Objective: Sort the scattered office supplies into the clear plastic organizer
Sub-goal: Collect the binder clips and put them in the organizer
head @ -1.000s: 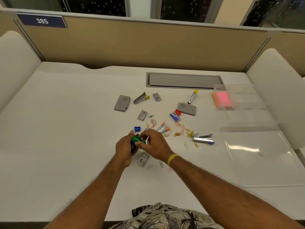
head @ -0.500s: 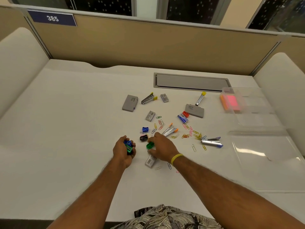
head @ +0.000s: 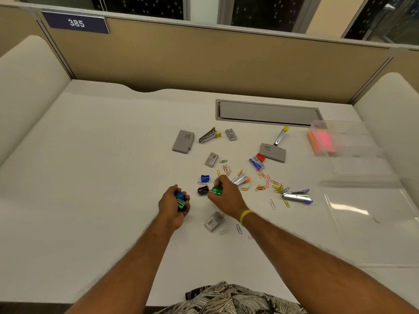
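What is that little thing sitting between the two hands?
A black sharpener lies on the desk between the left hand and right hand, seen in the head view.

white desk (head: 95, 168) | tan partition (head: 204, 62) | sign 385 (head: 76, 23) | dark windows (head: 140, 5)

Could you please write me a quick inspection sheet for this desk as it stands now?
Surface: white desk, grey hatch at the back.
Job's things: clear organizer far right, holding pink notes; black sharpener, blue sharpener, staplers, staple boxes and paper clips loose mid-desk.
Clutter: nothing seen.
Grippers: left hand grips blue and green sharpeners; right hand pinches green sharpener.
Cables: nothing seen.
Surroundings: tan partition, sign 385.
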`<state>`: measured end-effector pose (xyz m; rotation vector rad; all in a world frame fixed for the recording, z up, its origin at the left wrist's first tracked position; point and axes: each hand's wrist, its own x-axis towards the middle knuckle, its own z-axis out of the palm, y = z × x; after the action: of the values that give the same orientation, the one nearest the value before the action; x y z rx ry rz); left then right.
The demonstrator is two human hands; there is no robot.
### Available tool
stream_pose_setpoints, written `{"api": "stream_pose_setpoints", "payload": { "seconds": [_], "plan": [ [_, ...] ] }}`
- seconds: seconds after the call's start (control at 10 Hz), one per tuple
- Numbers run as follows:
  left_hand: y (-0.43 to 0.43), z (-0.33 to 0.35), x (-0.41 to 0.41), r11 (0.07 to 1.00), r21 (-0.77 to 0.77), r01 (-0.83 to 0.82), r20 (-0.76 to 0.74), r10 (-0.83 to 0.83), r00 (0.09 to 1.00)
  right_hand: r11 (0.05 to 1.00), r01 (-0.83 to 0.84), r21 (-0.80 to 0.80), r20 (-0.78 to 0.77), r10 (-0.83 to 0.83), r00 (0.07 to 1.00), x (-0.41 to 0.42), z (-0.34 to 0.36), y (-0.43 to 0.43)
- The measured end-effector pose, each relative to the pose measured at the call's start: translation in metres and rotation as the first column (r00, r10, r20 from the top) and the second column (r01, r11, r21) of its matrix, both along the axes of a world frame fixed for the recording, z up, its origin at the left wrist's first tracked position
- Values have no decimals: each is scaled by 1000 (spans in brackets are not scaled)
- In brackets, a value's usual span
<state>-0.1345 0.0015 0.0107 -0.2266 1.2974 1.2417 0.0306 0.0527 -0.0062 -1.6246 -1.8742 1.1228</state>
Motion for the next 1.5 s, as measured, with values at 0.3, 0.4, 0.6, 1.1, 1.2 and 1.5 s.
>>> {"api": "stream_pose_setpoints", "payload": {
  "seconds": [0.3, 0.4, 0.6, 1.1, 1.2, 1.5],
  "plan": [
    [2, 0, -2, 1000, 3, -2, -12, 2, 1000, 955, -288, 77, 389, 237, 890, -16, -3, 15],
    [2, 0, -4, 1000, 3, -2, -15, 2, 1000, 926, -365, 94, 446, 289, 847, -19, -7, 17],
    [3, -1, -8, 1000, 4, -4, -19, 4, 1000, 904, -405, 136, 477, 299, 827, -23, -11, 21],
    [11, -4, -4, 1000, -21, 8, -47, -9, 999, 977, 140, -158, -160, -165, 973, 1, 3, 33],
    [12, -4, -4, 1000, -21, 9, -50, -10, 999, 985, 125, -122, -119, -139, 983, 1, 5, 35],
    [14, -4, -6, 1000, -24, 13, -43, -14, 999, 835, 105, -540, -566, -453, 689, 2, 23, 45]
  ]
}}
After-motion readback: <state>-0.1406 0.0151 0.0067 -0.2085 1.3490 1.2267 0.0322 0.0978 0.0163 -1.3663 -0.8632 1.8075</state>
